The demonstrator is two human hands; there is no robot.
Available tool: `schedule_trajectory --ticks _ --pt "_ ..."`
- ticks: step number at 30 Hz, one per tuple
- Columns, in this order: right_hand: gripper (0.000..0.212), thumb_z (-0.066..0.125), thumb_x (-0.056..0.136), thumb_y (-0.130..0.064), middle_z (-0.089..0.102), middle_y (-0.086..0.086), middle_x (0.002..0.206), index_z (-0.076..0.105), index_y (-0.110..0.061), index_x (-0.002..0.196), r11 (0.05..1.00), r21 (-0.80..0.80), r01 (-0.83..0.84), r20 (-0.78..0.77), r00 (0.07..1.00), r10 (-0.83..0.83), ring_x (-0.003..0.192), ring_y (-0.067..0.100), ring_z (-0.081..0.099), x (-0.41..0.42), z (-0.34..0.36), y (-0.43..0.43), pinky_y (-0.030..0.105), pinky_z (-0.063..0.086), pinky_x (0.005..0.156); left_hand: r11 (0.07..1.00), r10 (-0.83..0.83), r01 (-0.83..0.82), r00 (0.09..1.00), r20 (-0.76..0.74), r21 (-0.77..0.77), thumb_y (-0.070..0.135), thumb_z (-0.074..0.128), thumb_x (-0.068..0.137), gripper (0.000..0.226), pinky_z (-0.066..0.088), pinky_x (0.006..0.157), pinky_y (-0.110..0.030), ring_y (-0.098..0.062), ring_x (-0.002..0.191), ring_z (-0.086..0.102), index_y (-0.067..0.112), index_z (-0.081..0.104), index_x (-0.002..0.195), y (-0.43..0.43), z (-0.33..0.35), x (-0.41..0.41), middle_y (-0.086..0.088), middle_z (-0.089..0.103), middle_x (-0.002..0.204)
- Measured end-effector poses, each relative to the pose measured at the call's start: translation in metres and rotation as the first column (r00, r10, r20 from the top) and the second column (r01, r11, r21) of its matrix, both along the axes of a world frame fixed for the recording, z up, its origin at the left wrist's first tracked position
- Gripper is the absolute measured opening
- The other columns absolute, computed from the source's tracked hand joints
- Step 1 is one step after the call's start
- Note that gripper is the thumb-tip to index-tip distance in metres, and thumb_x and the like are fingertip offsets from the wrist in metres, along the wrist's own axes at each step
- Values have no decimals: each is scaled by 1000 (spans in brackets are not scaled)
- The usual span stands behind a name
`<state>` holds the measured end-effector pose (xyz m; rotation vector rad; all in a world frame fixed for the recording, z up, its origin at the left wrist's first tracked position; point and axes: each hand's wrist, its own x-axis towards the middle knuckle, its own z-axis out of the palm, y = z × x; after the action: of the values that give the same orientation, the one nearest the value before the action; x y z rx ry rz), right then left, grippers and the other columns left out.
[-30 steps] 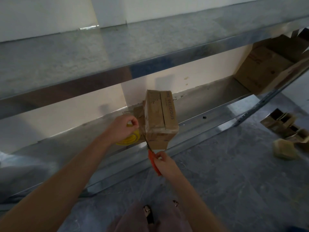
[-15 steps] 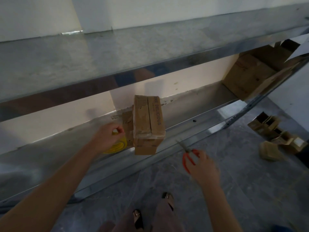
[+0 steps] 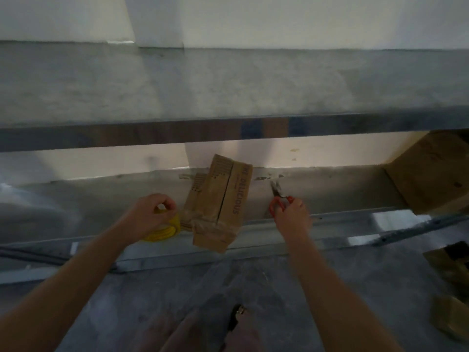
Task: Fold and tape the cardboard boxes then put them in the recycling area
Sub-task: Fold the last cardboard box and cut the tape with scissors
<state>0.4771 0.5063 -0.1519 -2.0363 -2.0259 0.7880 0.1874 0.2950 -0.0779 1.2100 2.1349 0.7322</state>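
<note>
Head view, single frame, dim and a bit blurred.

Containers: small cardboard box (image 3: 220,201) is closed, top flaps meeting at a centre seam, clear tape wrapped over its near end. Contents not visible. It lies skewed on the lower shelf (image 3: 330,191) of a metal rack, near end poking out past the front lip. A large carton (image 3: 431,174) sits at the right end of the same shelf, closed side facing us, contents can't tell. More flattened cardboard (image 3: 451,278) on the floor at right.

Left hand (image 3: 149,217): fingers curled over a yellow tape roll (image 3: 165,228), thumb and forefinger pinched together on top. Roll rests on the shelf just beside the box's left side.

Right hand (image 3: 291,214): gripping orange-handled scissors (image 3: 278,199), blades pointing up and away, too blurred to tell their gap. Hand is over the shelf, right of the box, not touching it.

Both forearms bare, reaching forward and converging toward the box.
</note>
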Motion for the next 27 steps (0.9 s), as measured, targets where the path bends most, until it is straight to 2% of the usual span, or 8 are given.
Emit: schedule_trajectory --ticks 4,6,8,10,15,18,23,27 --pt "48 52 96 -33 51 21 134 47 -2 133 994 -6 -108 -109 988 106 124 38 48 -10 -12 21 45 41 104 997 69 -69 998 -1 -24 19 69 84 18 46 60 -27 0 55 51 33 63 74 -4 -2 9 11 64 80" --pt "54 53 95 -27 42 17 145 40 -5 142 977 1 -214 5 977 214 133 36 38 -11 -16 24 43 34 109 996 89 -89 996 4 -23 19 69 84 18 44 60 -26 0 54 51 32 63 74 -5 -1 12 11 63 79" --pt "61 50 94 -32 33 8 153 32 -12 149 954 -54 -295 172 938 300 141 32 27 -9 -14 25 45 29 112 996 89 -89 996 0 -21 19 69 85 17 42 60 -25 1 55 50 32 63 75 -5 0 14 11 62 80" --pt "61 46 95 -37 27 0 157 29 -20 152 938 -77 -339 240 907 347 145 28 19 -6 -10 20 50 27 113 996 83 -83 997 -6 -28 20 69 85 16 41 62 -24 -1 59 51 32 63 76 -4 4 14 12 62 82" --pt "67 44 98 -41 12 -3 163 15 -26 156 891 89 -445 239 878 414 151 23 7 7 12 -29 48 17 121 999 28 -29 1000 -9 -28 16 69 85 16 47 73 -31 -10 74 57 28 64 77 2 14 9 8 64 86" --pt "67 36 100 -48 0 -5 166 9 -26 158 874 184 -450 195 888 416 152 20 -2 12 30 -71 47 10 123 1000 -4 4 1000 6 -21 15 69 84 15 47 68 -26 -10 71 57 28 64 78 5 17 4 6 64 88" --pt "64 27 97 -63 18 -3 163 21 -34 154 831 360 -425 40 897 441 152 21 6 -15 64 -150 49 9 122 996 -92 92 996 17 4 14 67 86 13 42 67 -21 -3 72 55 25 65 80 4 19 0 8 64 88" --pt "60 34 97 -61 23 -1 162 29 -36 152 859 349 -374 -45 909 415 151 24 9 -70 67 -177 50 11 122 988 -155 155 988 7 24 13 68 85 6 41 67 -19 -1 70 53 18 68 84 1 21 -6 5 65 90"
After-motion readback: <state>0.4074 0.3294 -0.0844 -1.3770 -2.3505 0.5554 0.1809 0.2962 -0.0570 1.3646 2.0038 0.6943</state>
